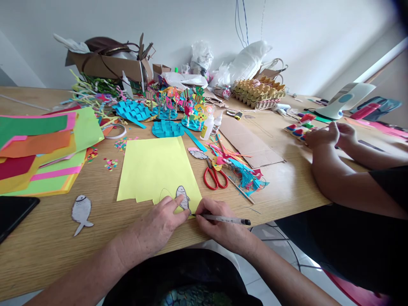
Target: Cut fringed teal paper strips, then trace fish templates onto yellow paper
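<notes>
A grey paper fish cutout [182, 197] lies on a sheet of yellow paper [156, 159] near the table's front edge. My left hand [167, 219] rests on the sheet, thumb and forefinger apart, pressing the fish flat. A thin drawn outline shows on the paper left of the cutout, partly under my fingers. My right hand [219, 221] grips a pen [228, 219], its tip at the fish's tail. Another fish cutout [82, 211] lies to the left on the wood. Red-handled scissors [216, 177] sit right of the sheet, beside a patterned fish piece [196, 153].
Coloured paper sheets [35, 142] and a black phone-like slab [15, 214] lie left. Behind are blue paper crafts [132, 111], glue bottles [208, 126] and egg cartons [259, 92]. Cardboard [250, 142] and paper scraps [247, 176] lie right, near another person's hands [330, 135].
</notes>
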### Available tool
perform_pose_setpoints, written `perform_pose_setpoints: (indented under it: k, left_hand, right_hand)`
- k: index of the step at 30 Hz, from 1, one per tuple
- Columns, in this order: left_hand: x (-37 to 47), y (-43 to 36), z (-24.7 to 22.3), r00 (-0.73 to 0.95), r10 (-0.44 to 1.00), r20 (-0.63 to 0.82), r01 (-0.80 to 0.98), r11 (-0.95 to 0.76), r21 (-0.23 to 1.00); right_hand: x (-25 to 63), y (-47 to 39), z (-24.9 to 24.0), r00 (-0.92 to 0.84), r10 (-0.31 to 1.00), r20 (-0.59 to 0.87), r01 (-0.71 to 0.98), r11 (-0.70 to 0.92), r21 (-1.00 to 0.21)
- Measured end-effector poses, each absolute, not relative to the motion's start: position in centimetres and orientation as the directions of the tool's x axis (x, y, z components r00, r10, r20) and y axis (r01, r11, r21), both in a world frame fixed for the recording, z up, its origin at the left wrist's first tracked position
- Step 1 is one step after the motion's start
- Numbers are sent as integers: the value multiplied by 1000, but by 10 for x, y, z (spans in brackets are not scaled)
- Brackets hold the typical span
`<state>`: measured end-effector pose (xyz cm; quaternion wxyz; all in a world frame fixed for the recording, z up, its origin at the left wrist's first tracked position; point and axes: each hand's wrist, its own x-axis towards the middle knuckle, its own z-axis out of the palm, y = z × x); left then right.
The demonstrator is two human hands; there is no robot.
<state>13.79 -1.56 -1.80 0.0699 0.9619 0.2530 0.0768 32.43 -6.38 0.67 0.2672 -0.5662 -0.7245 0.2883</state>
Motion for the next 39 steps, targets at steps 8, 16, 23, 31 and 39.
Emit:
perform_pose_setpoints:
  k: [8,16,23,31,39]
  left_hand:
    - [136,-14,-27,852,492,181,465,-869,170]
    - [136,-14,-24,852,490,186,460,-869,186]
    - [139,-14,-19,848,506,158,461,-851,250]
    - [136,-13,-20,841,524,133,472,-832,294]
    - [135,-11,-23,830,537,150,468,-818,335]
  right_hand:
    - [324,-64,8,-217,975,45,668,182,-722]
    - [324,-65,7,-209,977,40,663,172,-729]
    - [322,-64,8,-218,975,34,669,175,-722]
    - [321,-60,4,-225,974,28,674,177,-717]
    - [321,-61,5,-226,974,24,665,172,-727]
